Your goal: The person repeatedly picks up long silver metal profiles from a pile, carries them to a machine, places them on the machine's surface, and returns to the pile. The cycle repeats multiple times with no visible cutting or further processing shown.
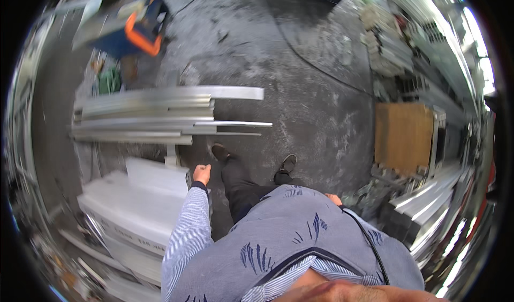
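My left hand (202, 174) hangs beside my left leg with its fingers curled closed. What lies inside them, if anything, is too small to make out. It is close to the end of a stack of white-wrapped long pieces (136, 195). Ahead of it lies a bundle of silvery metal profiles (160, 112), apart from the hand. Of my right hand (334, 199) only a small part shows past my patterned grey vest (300, 211); its fingers are hidden.
A dark cable (316, 69) runs across the grey floor (257, 50). At the far left stands a blue machine with an orange handle (140, 40). A brown board (402, 136) and racks of metal profiles (393, 50) line the right side. More profiles (428, 200) lie nearer.
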`<state>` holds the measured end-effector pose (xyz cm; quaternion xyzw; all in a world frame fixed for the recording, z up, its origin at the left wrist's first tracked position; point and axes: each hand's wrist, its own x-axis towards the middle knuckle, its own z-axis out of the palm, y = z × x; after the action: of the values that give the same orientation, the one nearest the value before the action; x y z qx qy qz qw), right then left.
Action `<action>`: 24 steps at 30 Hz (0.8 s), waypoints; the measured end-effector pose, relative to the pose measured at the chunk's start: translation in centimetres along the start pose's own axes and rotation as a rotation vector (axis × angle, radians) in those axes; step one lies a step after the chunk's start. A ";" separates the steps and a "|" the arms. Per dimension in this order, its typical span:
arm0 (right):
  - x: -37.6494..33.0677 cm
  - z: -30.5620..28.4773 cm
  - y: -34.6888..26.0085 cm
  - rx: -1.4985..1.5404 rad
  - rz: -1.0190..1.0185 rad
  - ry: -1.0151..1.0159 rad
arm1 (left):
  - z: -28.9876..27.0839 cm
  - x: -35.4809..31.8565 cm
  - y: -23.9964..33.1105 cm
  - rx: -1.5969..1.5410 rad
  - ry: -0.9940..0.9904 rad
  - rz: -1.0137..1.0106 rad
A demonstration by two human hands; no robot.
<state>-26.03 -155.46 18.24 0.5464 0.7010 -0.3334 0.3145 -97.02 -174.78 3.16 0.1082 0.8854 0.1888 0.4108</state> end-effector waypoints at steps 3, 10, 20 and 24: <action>1.2 -0.6 4.3 0.008 -0.011 -0.072 | 1.3 -2.7 5.8 0.139 -0.019 -0.017; 0.3 -3.6 14.8 1.189 0.334 0.389 | 15.7 -15.9 23.7 -0.159 -0.246 -0.034; 1.4 1.0 22.3 1.090 0.586 0.302 | 20.5 -39.1 71.5 -0.194 -0.610 1.201; 3.4 -0.9 22.5 1.205 0.540 0.282 | 15.2 -47.4 89.5 -0.265 -0.497 1.891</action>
<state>-4.86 -148.74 13.22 0.8206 0.2655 -0.5016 -0.0674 -51.78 -106.50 64.58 0.7612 0.2944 0.5089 0.2739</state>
